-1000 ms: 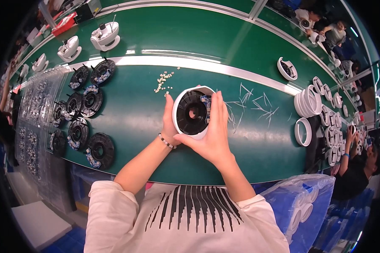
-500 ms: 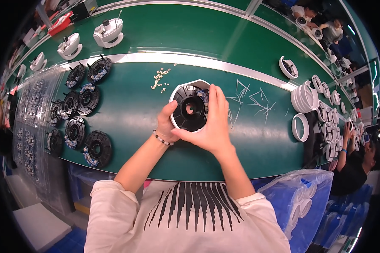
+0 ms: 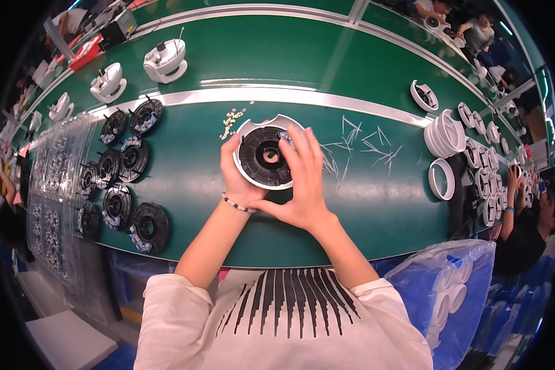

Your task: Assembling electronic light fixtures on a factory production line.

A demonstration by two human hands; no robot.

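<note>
In front of me, a white round housing (image 3: 243,174) is tilted above the table, with a ribbed black disc (image 3: 253,154) seated inside its rim. The disc has a round hole at its centre, and a small blue circuit board (image 3: 283,135) shows at its upper right edge. My left hand (image 3: 239,179) grips the housing's left side, a bead bracelet on the wrist. The fingers of my right hand (image 3: 305,185) curl over the right edge of disc and housing, partly covering the board; the thumb reaches towards my left palm.
Several black discs with blue boards (image 3: 132,159) lie at left beside clear trays (image 3: 58,179). Small pale connectors (image 3: 231,120) and thin white strips (image 3: 351,132) are scattered ahead. White rings (image 3: 444,134) stack at right. White assemblies (image 3: 165,60) stand beyond the metal rail. A co-worker (image 3: 524,228) sits far right.
The housing has moved slightly left and now shows its disc more squarely. My right fingers have shifted from its outer side onto the disc's right edge. The whole view has shifted slightly.
</note>
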